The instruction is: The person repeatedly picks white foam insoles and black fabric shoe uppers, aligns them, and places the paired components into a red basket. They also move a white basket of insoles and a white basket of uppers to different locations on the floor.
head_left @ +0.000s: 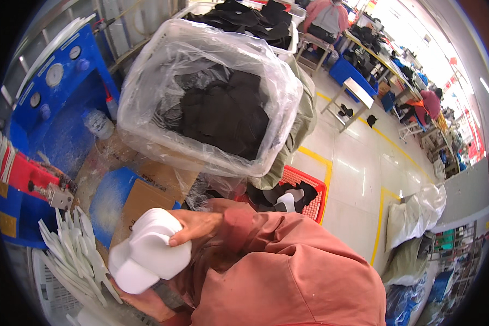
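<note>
A few white, smooth, curved foam pieces (152,247) lie together in a small stack between my two hands, low and left of the middle. My right hand (193,225) grips the upper piece, its thumb pressed on the near face. From beneath, my left hand (146,303) holds the lower end; most of its fingers are hidden behind the foam. Close to the left hand, several long white foam strips (73,250) stand fanned out over a white plastic basket (43,282).
A white crate (130,103) lined with clear plastic holds black fabric pieces (223,111). At the left stands a blue machine (32,81) with gauges. Cardboard (146,204) lies beyond my hands. A red basket (321,190) sits on the floor; farther off, people sit at work tables.
</note>
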{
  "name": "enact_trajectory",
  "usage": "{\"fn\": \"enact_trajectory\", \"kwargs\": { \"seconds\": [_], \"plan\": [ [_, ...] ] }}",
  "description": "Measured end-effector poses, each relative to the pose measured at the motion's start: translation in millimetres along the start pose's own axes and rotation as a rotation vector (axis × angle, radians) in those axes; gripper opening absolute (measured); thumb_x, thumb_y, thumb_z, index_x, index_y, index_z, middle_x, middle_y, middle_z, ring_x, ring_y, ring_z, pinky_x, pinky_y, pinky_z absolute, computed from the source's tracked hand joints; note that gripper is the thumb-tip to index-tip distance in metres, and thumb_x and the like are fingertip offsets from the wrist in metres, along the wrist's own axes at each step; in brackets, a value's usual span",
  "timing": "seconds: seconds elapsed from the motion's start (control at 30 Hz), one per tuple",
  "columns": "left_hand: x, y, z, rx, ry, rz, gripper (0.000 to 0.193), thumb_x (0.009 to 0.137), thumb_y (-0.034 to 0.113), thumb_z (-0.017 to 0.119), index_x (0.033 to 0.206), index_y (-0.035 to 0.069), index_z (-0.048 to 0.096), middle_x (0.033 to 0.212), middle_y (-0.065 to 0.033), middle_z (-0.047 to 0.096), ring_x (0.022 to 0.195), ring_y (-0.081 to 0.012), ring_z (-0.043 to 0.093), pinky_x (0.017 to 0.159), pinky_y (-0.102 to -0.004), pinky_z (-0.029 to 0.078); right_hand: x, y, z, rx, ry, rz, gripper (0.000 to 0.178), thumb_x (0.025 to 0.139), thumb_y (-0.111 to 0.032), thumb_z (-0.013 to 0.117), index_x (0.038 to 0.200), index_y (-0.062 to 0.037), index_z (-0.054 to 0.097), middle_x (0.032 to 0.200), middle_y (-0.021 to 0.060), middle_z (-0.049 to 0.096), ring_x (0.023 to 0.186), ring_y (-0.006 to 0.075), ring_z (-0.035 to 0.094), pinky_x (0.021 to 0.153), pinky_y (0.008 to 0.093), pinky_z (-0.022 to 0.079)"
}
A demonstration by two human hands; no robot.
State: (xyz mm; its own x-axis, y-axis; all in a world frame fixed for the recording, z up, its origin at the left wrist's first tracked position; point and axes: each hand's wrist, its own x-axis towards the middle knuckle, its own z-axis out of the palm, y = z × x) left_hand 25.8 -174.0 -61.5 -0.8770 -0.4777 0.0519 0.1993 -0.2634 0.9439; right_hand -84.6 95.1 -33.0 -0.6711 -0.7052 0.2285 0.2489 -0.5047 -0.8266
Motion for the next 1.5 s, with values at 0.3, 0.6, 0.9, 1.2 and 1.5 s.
{"fn": "enact_trajectory", "kwargs": {
  "seconds": [0.3, 0.6, 0.9, 1.2, 1.5],
  "plan": [
    [27, 6, 8, 0.186, -1.01, -0.286, 0.131, 0.072, 0.063, 0.083, 0.162, 0.003, 0.01, 0.163, -0.0238, 0.025, 0.148, -0.0391, 0.033, 0.121, -0.049, 0.026, -28, -20, -27, -0.331, -0.244, 0.223, 0.078, 0.083, -0.043, 0.085, 0.137, 0.0019, 0.051, 0.122, 0.0136, 0.065, 0.117, 0.0218, 0.06, 0.1, 0.0376, 0.05],
    [35, -8, 23, 0.75, -1.216, -0.632, 0.094, 0.082, 0.035, 0.082, 0.153, -0.001, 0.032, 0.148, -0.0193, 0.046, 0.131, -0.0324, 0.049, 0.111, -0.0449, 0.039, -43, -14, -39, -0.487, -0.098, 0.183, 0.087, 0.084, -0.056, 0.079, 0.144, 0.0001, 0.05, 0.133, 0.018, 0.061, 0.126, 0.028, 0.057, 0.108, 0.0408, 0.044],
    [19, -17, 6, 0.071, -0.485, -0.448, 0.082, 0.092, 0.036, 0.072, 0.155, 0.0, 0.034, 0.151, -0.0174, 0.044, 0.137, -0.0311, 0.046, 0.114, -0.0454, 0.037, -50, 15, -21, -0.186, 0.514, -0.021, 0.105, 0.094, -0.065, 0.059, 0.164, -0.0057, 0.008, 0.166, 0.0242, 0.018, 0.154, 0.0375, 0.017, 0.125, 0.0488, 0.018],
    [-19, -45, 42, -0.001, -0.397, -0.411, 0.081, 0.088, 0.038, 0.077, 0.148, -0.001, 0.04, 0.137, -0.0146, 0.053, 0.121, -0.0289, 0.057, 0.101, -0.0446, 0.049, -1, 16, 11, -0.37, 0.339, 0.018, 0.102, 0.097, -0.054, 0.063, 0.164, -0.005, 0.003, 0.167, 0.0207, 0.015, 0.155, 0.0321, 0.015, 0.125, 0.0435, 0.016],
    [-27, -52, 6, 0.357, -0.483, -0.599, 0.054, 0.093, 0.026, 0.074, 0.135, -0.003, 0.057, 0.129, -0.0111, 0.062, 0.115, -0.0236, 0.06, 0.097, -0.0394, 0.05, -23, 32, 1, -0.186, 0.424, 0.148, 0.086, 0.105, -0.064, 0.036, 0.164, -0.0061, 0.01, 0.167, 0.0165, 0.021, 0.154, 0.0284, 0.021, 0.124, 0.0402, 0.019]
  ]
}}
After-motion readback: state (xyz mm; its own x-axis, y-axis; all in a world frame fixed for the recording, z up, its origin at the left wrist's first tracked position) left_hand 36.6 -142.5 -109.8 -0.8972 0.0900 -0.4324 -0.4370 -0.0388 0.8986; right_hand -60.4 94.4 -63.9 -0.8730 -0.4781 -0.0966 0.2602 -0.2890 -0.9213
